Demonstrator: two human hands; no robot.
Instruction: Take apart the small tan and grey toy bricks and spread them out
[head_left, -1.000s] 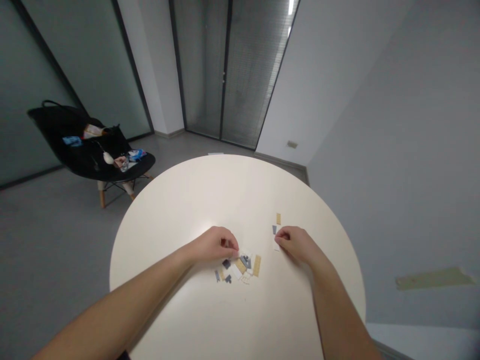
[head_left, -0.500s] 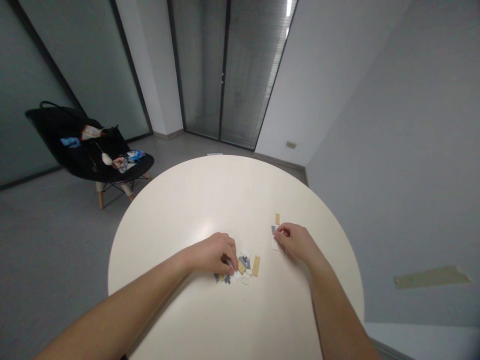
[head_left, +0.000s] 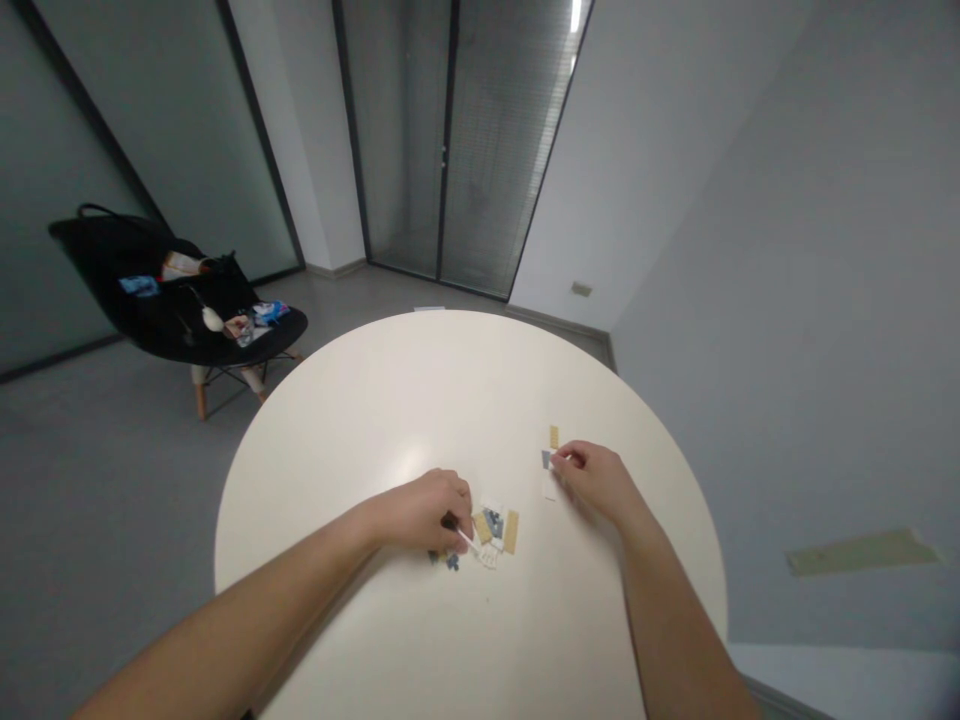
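Over a small pile of building-block pieces, my left hand [head_left: 439, 512] pinches a thin white piece [head_left: 467, 540] that slants out from the fingertips. Beside it in the pile lie a tan plate [head_left: 511, 532], grey pieces [head_left: 493, 522] and ridged white pieces [head_left: 489, 557]. Small dark grey pieces [head_left: 453, 563] sit partly under the left hand. Farther right, my right hand [head_left: 592, 475] is closed, with a small white bit showing between thumb and finger; its shape is mostly hidden. Near those fingertips are a grey piece [head_left: 546, 459], a tan piece [head_left: 554, 437] and a flat white piece [head_left: 549, 488].
Everything rests on a round white table [head_left: 450, 390]. At the left stands a black chair [head_left: 150, 300] holding a bag and small packets. A wall [head_left: 787, 350] rises close on the right, and glass panels [head_left: 450, 130] stand behind the table.
The white piece in my left hand has tilted and now sticks out more clearly from the fingers. My right hand has shifted very slightly, staying by the grey piece.
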